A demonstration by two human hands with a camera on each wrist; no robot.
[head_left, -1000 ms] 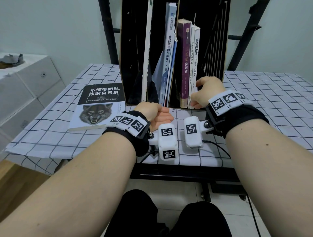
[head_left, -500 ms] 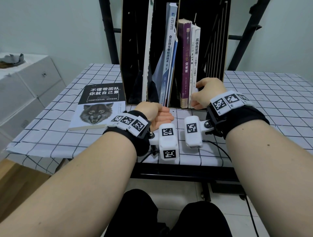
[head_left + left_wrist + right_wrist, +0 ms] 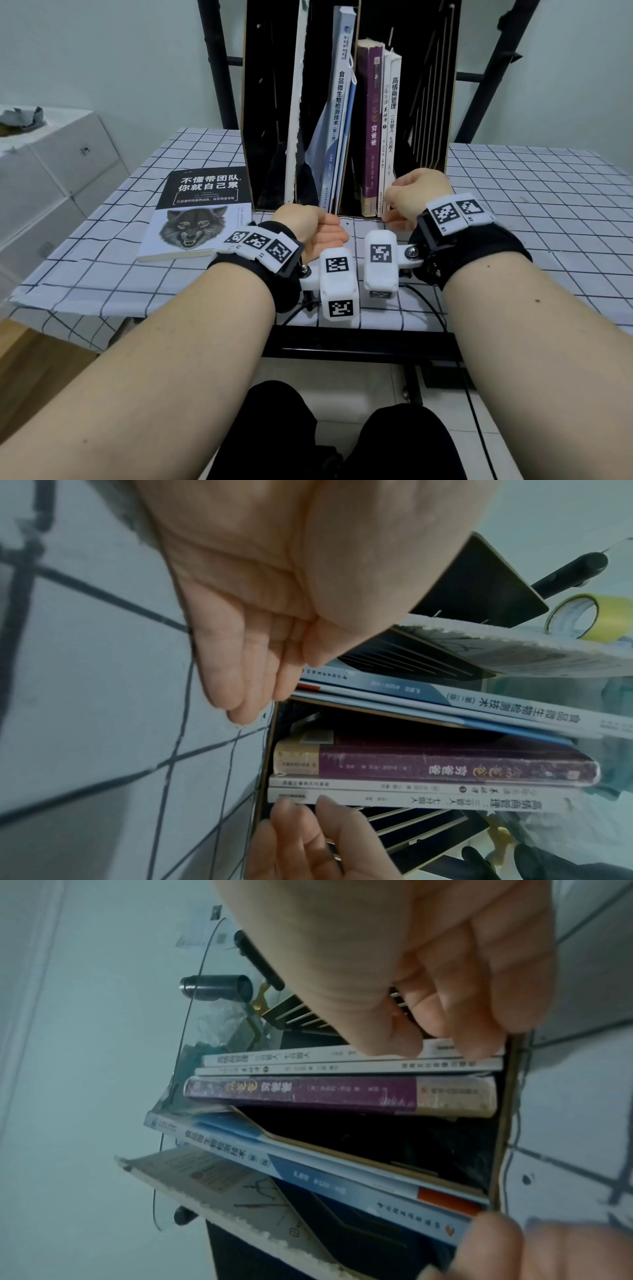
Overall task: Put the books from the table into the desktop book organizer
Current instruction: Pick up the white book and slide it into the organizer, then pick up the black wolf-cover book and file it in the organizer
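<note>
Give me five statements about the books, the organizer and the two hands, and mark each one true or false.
1. The wolf-cover book lies flat on the table, outside the organizer. True.
2. The purple book stands in the same compartment as the blue-and-white book. False: a divider separates them; the purple book shares its compartment with two white books.
3. The right hand touches the outermost white book with its fingertips. True.
4. The left hand grips the wolf-cover book. False: it holds nothing, fingers straight, by the organizer's foot.
5. All the books are in the organizer. False: the wolf-cover book is not.
</note>
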